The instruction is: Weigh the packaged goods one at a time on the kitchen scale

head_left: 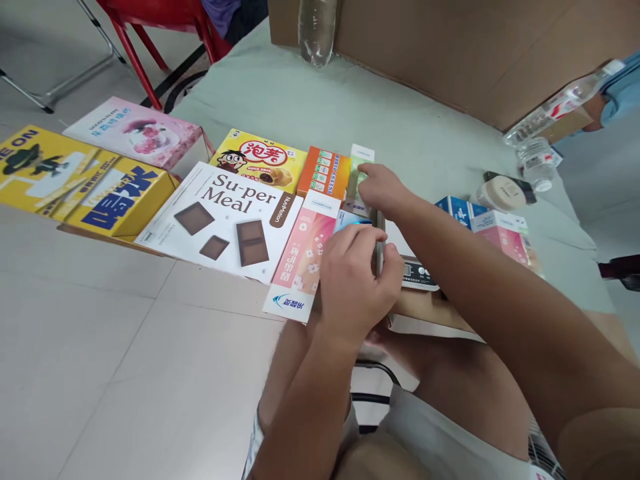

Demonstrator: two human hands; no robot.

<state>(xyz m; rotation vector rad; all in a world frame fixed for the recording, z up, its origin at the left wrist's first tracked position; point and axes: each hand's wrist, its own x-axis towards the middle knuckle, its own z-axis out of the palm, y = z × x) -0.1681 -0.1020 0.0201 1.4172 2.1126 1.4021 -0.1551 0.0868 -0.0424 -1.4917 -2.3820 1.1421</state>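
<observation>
Right hand (384, 190) at slim box (355, 179), pale green, white far end.

Smooth paperboard pink box (303, 259), glossy plastic bottle (317, 30)

A slim white-and-green toothpaste carton (356, 193) is lying flat, showing blue lettering toward its near end. Just nearer, a blue carton (347, 220) is sitting mostly hidden, only a bright patch peeking out. To its left, a long pink-and-white toothpaste carton (303, 257) is resting lengthwise, its flower-patterned face pointing up, its blue logo sitting nearest.
</observation>
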